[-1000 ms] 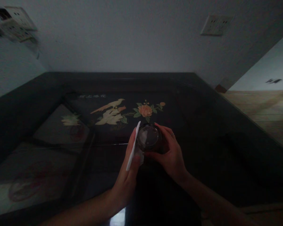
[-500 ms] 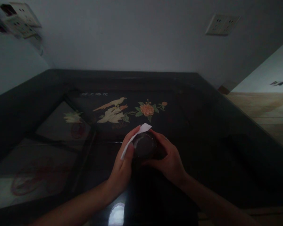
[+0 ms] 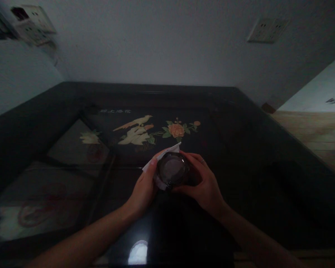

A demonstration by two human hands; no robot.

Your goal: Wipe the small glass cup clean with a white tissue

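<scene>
Head view: cup (image 3: 173, 169) is being finger-clamped by right hand (image 3: 205, 183), tissue (image 3: 175, 148) at its left by left hand (image 3: 145, 183). Likely fragile; best side-gripped.

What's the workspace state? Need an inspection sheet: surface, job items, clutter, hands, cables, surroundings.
Surface: glossy dark tabletop with a bird picture and a flower picture; reflections show at left.
Job items: round, glassy container; white tissue along its left side.
Clutter: nothing seen beyond reflections; right side too dark to judge.
Hands: left hand holds the tissue against the container; right hand grips the container's right side, ring on one finger.
Cables: nothing certain; area below the upper-left sockets is blurred.
Surroundings: pale wall behind, another socket plate upper right, wood-look floor at right; dim light.
</scene>
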